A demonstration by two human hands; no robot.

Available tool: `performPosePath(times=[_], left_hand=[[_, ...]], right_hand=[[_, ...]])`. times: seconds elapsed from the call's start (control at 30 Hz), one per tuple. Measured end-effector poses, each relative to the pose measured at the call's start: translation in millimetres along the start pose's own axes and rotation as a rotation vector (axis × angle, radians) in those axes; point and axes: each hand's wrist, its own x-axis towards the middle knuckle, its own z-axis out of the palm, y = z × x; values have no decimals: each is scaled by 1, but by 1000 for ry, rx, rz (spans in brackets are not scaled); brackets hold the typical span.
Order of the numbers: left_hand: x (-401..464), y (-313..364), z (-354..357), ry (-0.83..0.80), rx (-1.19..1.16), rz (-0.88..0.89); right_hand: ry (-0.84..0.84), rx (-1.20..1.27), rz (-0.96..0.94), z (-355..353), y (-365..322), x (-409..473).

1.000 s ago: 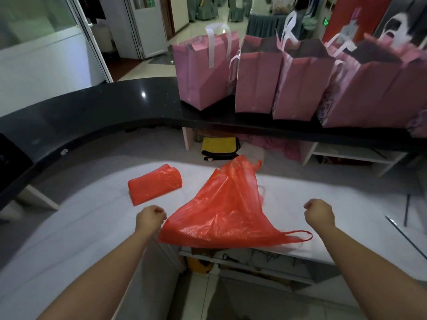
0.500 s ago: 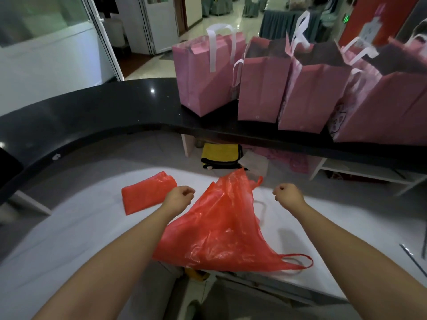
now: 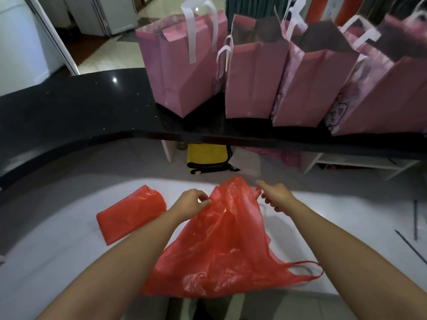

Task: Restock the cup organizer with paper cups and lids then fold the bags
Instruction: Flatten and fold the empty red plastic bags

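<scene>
rightmost pink bag (image 3: 392, 93) cut off by frame edge
</scene>
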Motion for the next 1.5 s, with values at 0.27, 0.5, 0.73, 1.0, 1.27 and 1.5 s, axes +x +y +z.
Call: performPosePath(times=[0.27,0.5,0.73,1.0,1.27,1.5], left_hand=[[8,-9,-11,128,-97,-96],[2,-78,-50,354,-285,-477],[10,-92,-71,422,-116,-451],[55,-44,-55,370,-281,-303],[103,34,-29,206,-361,-93],[105,67,-10,-34,-484,23]], right_hand=[[109,11,11,8,3,20],[258,-169,63,-40,56,25],[440,-118,198,-70,93,38],[742,-4,-64,-69,65,2],[313,-317,-481,-9,11,4],[127,-189,-460,28,-49,13]])
